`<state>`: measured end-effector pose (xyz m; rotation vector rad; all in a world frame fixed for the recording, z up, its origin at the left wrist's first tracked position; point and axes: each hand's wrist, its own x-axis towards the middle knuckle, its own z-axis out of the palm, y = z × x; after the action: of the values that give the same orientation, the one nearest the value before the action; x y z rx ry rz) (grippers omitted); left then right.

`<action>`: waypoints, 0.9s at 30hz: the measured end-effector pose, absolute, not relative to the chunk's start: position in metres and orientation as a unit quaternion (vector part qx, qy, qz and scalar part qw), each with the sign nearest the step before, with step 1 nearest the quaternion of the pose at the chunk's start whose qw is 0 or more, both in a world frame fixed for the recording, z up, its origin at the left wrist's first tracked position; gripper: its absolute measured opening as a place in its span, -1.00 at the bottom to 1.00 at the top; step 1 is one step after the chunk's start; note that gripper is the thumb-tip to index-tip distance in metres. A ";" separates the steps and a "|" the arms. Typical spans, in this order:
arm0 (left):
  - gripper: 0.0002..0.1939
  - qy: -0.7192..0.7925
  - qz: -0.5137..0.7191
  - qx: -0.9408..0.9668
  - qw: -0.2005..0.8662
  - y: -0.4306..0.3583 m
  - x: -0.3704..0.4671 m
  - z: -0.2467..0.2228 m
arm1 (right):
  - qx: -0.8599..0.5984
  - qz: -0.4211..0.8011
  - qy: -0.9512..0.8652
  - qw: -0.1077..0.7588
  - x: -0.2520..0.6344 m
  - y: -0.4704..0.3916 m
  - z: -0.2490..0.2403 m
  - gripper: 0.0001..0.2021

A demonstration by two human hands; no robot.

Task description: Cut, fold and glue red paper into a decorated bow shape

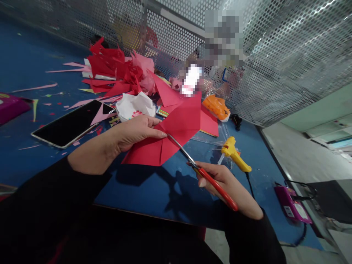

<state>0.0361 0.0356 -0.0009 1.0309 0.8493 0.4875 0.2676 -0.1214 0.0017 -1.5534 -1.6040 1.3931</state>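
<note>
A creased sheet of red paper is held above the blue table, pinched between the thumb and fingers of my left hand. My right hand is closed round the red-handled scissors. Their metal blades point up and left and meet the paper close to my left thumb tip. Part of the paper hangs below my left hand, and its shadow falls on the table. My left fingers behind the paper are hidden.
Red and pink scraps are heaped behind a white paper-lined bowl. A phone lies left. An orange packet, a yellow glue gun and a purple box are right. A perforated metal screen stands behind.
</note>
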 end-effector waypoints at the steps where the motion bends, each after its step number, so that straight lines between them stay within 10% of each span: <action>1: -0.71 0.388 0.225 0.477 0.756 0.036 0.036 -0.001 | -0.571 0.510 -0.591 0.253 0.268 -0.122 0.002 -0.57; 10: -0.64 0.387 0.228 0.488 0.749 0.038 0.035 -0.005 | -0.582 0.509 -0.583 0.250 0.271 -0.122 -0.002 -0.30; 27: -0.81 0.397 0.208 0.518 0.729 0.037 0.035 -0.004 | -0.574 0.497 -0.610 0.228 0.266 -0.120 0.003 -0.70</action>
<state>0.0347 0.0371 -0.0035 1.1401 0.8752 0.4580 0.2661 -0.1201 0.0026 -1.5799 -1.6798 1.3700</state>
